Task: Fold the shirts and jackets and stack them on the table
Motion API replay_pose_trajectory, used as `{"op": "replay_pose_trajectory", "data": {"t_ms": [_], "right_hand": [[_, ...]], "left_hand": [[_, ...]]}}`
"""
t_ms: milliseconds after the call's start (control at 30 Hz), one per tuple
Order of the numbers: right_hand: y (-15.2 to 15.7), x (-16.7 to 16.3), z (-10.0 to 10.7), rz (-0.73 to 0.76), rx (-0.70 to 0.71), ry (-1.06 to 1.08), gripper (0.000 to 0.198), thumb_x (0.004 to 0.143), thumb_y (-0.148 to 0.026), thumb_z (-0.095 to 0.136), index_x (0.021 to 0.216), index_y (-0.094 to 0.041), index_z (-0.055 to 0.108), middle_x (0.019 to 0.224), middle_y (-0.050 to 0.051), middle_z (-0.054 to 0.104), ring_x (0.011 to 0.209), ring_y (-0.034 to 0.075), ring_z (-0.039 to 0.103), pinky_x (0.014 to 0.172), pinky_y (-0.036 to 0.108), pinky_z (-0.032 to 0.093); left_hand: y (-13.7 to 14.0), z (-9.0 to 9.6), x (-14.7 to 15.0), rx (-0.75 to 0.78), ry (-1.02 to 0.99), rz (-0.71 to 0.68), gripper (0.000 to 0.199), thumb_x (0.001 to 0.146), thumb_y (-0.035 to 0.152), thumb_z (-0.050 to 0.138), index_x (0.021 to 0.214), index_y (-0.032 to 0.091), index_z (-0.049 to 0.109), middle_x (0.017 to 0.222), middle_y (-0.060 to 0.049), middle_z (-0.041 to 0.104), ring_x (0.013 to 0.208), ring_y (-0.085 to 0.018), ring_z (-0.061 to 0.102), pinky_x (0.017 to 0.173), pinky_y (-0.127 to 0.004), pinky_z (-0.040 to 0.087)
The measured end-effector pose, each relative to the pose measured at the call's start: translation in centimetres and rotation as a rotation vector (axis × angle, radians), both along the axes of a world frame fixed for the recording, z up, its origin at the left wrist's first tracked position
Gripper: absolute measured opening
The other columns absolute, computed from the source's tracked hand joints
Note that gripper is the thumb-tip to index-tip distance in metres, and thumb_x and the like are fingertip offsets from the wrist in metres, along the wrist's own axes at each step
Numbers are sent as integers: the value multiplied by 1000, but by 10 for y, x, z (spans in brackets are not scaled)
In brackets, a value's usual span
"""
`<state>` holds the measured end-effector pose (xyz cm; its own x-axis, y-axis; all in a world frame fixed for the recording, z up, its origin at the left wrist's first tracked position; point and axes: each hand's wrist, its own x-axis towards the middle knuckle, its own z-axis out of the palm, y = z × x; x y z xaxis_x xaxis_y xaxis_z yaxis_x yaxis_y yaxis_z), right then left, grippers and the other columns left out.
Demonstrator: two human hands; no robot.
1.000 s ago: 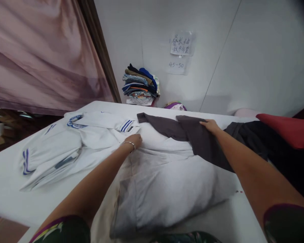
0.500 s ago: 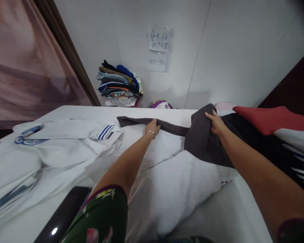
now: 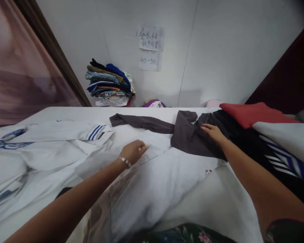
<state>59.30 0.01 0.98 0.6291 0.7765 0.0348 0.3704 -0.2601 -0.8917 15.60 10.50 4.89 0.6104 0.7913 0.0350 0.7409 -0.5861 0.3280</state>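
A white garment (image 3: 152, 175) with a small red mark lies spread before me, and dark grey fabric (image 3: 190, 138) lies bunched over its upper right. From that bunch a narrow grey sleeve-like strip (image 3: 144, 124) runs left along the garment's top. My left hand (image 3: 134, 152) hovers over the white cloth, fingers loosely bent with gaps and nothing visible in them. At the right edge of the grey fabric is my right hand (image 3: 214, 133). Its fingers are stretched out, at or just above the cloth; I cannot tell whether they touch.
White clothing with blue stripes (image 3: 66, 138) lies on the left of the white table (image 3: 58, 113). Red (image 3: 255, 113), black and striped garments are heaped at the right. A stack of folded clothes (image 3: 110, 82) stands by the wall, below and left of paper signs (image 3: 151, 47).
My left hand has let go of the grey strip and drawn back toward me and left. My right hand has loosened from the grey fabric, which has dropped flatter. The view has shifted slightly right.
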Motion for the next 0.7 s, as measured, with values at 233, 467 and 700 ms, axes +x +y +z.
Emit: {"op": "replay_pose_trajectory", "data": {"t_ms": [233, 467, 700], "right_hand": [[-103, 6, -25, 82, -174, -399, 36, 75, -42, 63, 103, -20, 72, 102, 8, 72, 92, 26, 67, 86, 39, 52], [-116, -8, -23, 185, -128, -535, 44, 77, -37, 61, 116, -18, 66, 110, 10, 69, 101, 25, 64, 88, 37, 49], [-127, -8, -31, 113, -130, -475, 32, 77, -37, 58, 99, -16, 70, 95, 10, 72, 89, 26, 65, 81, 37, 49]], "left_hand": [[-104, -21, -110, 159, -124, 93, 36, 85, 51, 46, 97, 24, 66, 98, -4, 69, 86, -21, 65, 75, -33, 50], [-199, -51, -124, 476, -105, 66, 43, 81, 54, 55, 111, 25, 64, 120, -8, 64, 109, -29, 58, 91, -45, 44], [-232, -55, -120, 492, 66, 28, 47, 79, 26, 55, 126, 25, 57, 131, -8, 58, 121, -27, 52, 107, -47, 27]]}}
